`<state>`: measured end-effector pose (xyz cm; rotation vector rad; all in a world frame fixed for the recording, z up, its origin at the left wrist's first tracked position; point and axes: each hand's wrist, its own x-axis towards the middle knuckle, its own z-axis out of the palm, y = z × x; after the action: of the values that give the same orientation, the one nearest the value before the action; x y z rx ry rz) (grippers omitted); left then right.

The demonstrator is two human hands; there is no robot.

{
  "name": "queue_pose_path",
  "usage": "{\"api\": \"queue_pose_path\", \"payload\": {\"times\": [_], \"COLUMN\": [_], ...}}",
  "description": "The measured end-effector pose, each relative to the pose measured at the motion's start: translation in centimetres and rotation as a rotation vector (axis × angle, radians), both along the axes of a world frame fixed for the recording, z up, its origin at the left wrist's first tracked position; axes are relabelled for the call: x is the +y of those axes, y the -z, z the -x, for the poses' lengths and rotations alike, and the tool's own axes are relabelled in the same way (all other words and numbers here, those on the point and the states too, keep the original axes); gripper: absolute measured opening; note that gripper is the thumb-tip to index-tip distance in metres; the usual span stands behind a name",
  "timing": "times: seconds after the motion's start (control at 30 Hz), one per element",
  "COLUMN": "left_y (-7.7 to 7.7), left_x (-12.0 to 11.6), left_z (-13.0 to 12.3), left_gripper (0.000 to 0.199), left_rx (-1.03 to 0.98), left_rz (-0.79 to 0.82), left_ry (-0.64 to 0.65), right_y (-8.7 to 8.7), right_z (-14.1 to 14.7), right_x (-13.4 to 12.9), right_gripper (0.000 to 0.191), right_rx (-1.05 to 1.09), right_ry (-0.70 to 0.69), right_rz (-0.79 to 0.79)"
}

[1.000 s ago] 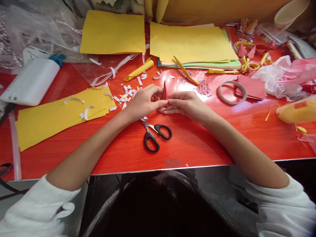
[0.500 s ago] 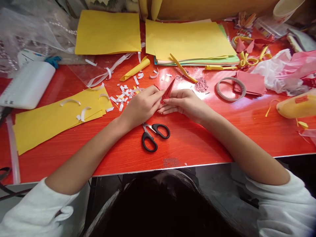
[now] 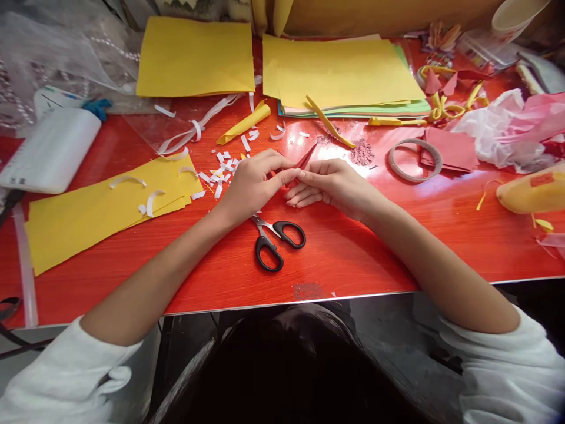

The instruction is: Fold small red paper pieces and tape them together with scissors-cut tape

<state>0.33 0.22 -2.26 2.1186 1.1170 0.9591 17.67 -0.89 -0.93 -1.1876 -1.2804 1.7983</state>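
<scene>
A small folded piece of red paper (image 3: 305, 159) with a pointed tip sits between my two hands, just above the red table. My left hand (image 3: 258, 181) pinches it from the left, thumb and fingers drawn together. From the right, my right hand (image 3: 329, 184) grips the same paper between thumb and index finger, its other fingers stretched out beneath. Part of the paper is hidden behind the fingers. Black-handled scissors (image 3: 276, 238) lie just below my left hand, their blade tips hidden beneath it. White paper scraps (image 3: 220, 168) are scattered left of the hands.
Yellow sheets (image 3: 194, 56) and a stack of coloured paper (image 3: 339, 70) lie at the back. Yellow strips (image 3: 106, 212) are at left, near a white box-shaped device (image 3: 57, 150). To the right are a tape roll (image 3: 415, 160), red paper squares (image 3: 450, 148) and crumpled plastic (image 3: 489, 126).
My left thumb has come up to meet my right thumb at the red paper, and less of the paper's pointed part shows. The view has shifted slightly.
</scene>
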Motion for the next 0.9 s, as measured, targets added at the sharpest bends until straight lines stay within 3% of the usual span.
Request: {"api": "queue_pose_path", "payload": {"times": [0.17, 0.37, 0.57, 0.7, 0.9], "left_y": [0.1, -0.3, 0.8, 0.8, -0.3], "left_x": [0.0, 0.0, 0.3, 0.3, -0.3], "left_z": [0.1, 0.3, -0.1, -0.1, -0.1], "left_gripper": [0.017, 0.020, 0.021, 0.009, 0.016], "left_rx": [-0.082, -0.013, -0.159, -0.152, 0.015], "left_rz": [0.086, 0.100, 0.205, 0.104, -0.053], "left_ry": [-0.041, 0.005, -0.015, -0.025, -0.042], "right_y": [-0.4, -0.4, 0.3, 0.3, -0.7], "right_z": [0.0, -0.5, -0.4, -0.2, -0.1], "right_x": [-0.2, 0.2, 0.2, 0.2, -0.2], "right_gripper": [0.024, 0.026, 0.017, 0.019, 0.016], "right_rx": [-0.122, -0.107, -0.087, -0.054, -0.139], "right_ry": [-0.070, 0.074, 0.152, 0.024, -0.156], "right_rz": [-0.127, -0.266, -0.262, -0.148, -0.074]}}
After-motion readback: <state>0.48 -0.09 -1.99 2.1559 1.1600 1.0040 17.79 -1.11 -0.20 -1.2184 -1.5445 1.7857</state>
